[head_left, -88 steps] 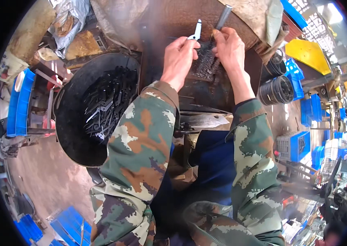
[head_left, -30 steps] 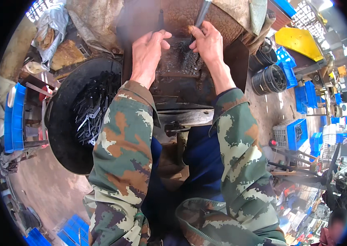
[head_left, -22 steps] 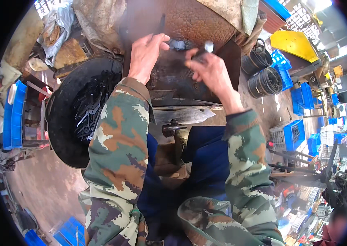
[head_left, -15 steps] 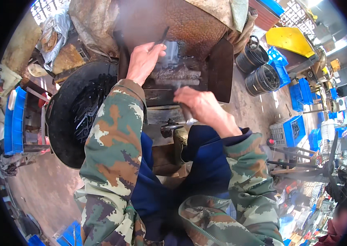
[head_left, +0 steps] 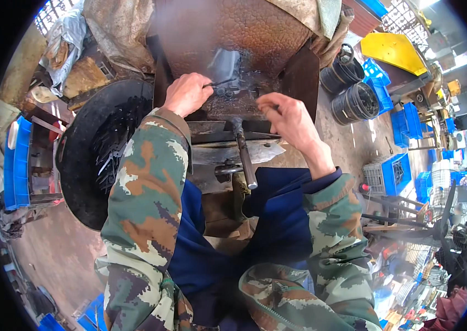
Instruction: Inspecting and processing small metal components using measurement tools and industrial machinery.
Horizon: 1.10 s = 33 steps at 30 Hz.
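Observation:
My left hand (head_left: 185, 95) is closed on a thin dark metal strip (head_left: 221, 83), pinched by its left end and lying almost level above the worn metal work surface (head_left: 228, 107). On the other side, my right hand (head_left: 295, 118) hovers over the front right of that surface. Its fingers are loosely bent and apart, with nothing visible between them. Between the hands, a short metal rod handle (head_left: 245, 157) sticks out over the front edge toward me, untouched. Behind the strip, a shiny pale patch (head_left: 224, 65) shows blurred.
A round black tub (head_left: 87, 154) of dark metal strips stands at the left. Brown metal side plates (head_left: 304, 83) flank the work surface. Wire-handled black buckets (head_left: 355, 103), blue crates (head_left: 405, 122) and a yellow panel (head_left: 393, 54) are at the right.
My right hand has let go of the rod handle and moved up and right. My left hand has come down and slightly left, and its strip has tipped from steep to nearly level.

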### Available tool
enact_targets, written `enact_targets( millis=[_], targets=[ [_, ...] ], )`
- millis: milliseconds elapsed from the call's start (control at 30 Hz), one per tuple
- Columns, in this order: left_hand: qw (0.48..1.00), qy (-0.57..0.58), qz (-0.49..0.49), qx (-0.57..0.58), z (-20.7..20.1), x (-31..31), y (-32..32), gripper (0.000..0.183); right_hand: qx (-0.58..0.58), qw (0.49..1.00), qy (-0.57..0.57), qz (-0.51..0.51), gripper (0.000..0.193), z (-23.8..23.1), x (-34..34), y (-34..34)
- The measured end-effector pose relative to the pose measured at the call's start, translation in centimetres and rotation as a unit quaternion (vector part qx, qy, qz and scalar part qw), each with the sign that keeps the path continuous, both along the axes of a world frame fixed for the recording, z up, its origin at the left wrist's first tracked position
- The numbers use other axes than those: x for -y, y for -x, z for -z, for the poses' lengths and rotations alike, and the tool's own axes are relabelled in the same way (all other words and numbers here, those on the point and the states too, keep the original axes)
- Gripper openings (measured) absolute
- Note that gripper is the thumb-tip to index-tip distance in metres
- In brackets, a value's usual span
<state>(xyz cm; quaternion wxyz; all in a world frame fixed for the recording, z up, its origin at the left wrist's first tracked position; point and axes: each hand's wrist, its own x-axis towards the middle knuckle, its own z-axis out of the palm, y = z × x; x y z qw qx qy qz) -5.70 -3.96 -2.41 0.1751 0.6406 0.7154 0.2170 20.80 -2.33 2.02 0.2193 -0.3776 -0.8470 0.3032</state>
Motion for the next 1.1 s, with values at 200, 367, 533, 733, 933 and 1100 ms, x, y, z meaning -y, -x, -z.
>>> enact_targets(
  millis=[200, 367, 533, 733, 933, 1100],
  targets=[
    [0.992, -0.112, -0.003, 0.066, 4.4, -1.2, 1.1, 0.024, -0.086, 0.985, 0.116, 0.091, 0.026, -0.3, -1.5, 0.8],
    [0.979, -0.055, -0.024, 0.195, 1.5, -2.3, 0.2, 0.026, -0.172, 0.966, 0.163, 0.104, 0.032, 0.4, -2.6, 1.4],
    [0.905, 0.0, 0.012, 0.426, -3.6, 0.4, -3.4, 0.023, -0.281, 0.919, 0.263, 0.089, 0.039, 0.1, -1.9, 3.3],
    [0.857, 0.035, 0.038, 0.512, -3.8, 0.9, -4.4, 0.025, -0.341, 0.895, 0.283, 0.055, 0.03, 0.2, -1.6, 4.8],
    [0.857, 0.049, 0.069, 0.508, -3.6, 0.7, -4.1, 0.031, -0.391, 0.857, 0.321, 0.096, 0.026, 0.4, -1.8, 4.5],
    [0.922, 0.01, -0.025, 0.386, -1.4, -0.9, -0.8, 0.036, -0.397, 0.847, 0.336, 0.108, 0.025, 0.3, -2.2, 4.2]
  ],
)
